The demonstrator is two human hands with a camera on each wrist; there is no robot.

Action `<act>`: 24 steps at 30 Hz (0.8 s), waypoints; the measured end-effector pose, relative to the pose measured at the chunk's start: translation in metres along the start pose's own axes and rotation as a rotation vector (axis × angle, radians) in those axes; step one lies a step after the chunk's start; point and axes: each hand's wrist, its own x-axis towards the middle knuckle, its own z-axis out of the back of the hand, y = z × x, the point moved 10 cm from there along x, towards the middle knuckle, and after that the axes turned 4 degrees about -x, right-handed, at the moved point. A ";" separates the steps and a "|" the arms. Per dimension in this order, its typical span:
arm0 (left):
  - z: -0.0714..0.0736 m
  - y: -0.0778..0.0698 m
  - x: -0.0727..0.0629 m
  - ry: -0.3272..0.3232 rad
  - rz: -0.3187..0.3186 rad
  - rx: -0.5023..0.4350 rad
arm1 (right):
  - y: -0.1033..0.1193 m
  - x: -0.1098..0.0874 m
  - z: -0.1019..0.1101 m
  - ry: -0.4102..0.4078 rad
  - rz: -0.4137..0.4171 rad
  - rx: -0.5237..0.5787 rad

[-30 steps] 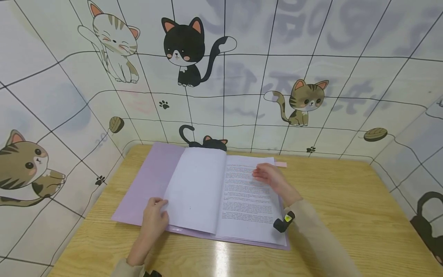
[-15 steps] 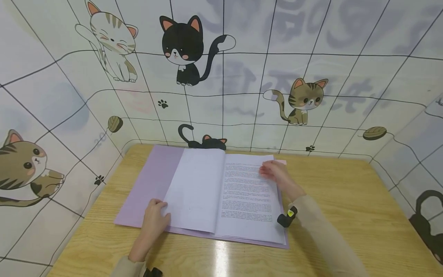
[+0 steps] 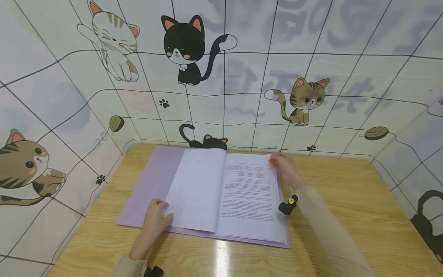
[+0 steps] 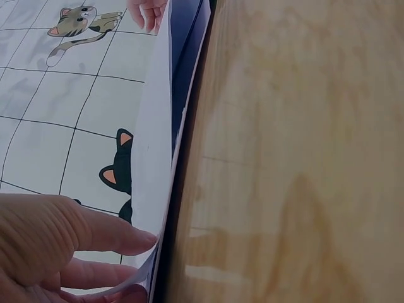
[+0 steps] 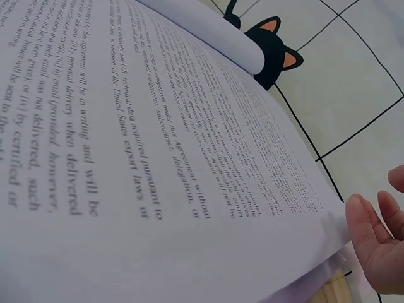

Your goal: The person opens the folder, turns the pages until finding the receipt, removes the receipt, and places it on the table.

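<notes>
An open purple folder point(image 3: 152, 184) lies on the wooden table point(image 3: 346, 200), holding a stack of paper. Its left leaf is a blank turned page point(image 3: 197, 188); its right leaf is a printed page point(image 3: 249, 192). My left hand point(image 3: 155, 220) rests flat at the blank page's near left corner, its fingers point(image 4: 69, 243) lying against the sheet's edge point(image 4: 161, 158). My right hand point(image 3: 282, 163) lies at the printed page's far right corner, with loosely curved fingers point(image 5: 372, 249) touching that corner point(image 5: 328, 224). Neither hand clearly pinches a sheet.
Walls papered with cartoon cats point(image 3: 183, 50) close in the table at the back and on both sides. Bare wood lies right of the folder and along the near edge point(image 3: 221, 261). A black wrist device point(image 3: 287, 206) sits on my right sleeve.
My right hand slid from the middle of the printed page up to its far right corner, covering a small pink tab seen there before. The left hand stayed in place.
</notes>
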 end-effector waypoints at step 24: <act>-0.003 0.005 0.002 0.031 0.034 0.056 | 0.016 0.019 0.018 -0.110 0.051 -0.242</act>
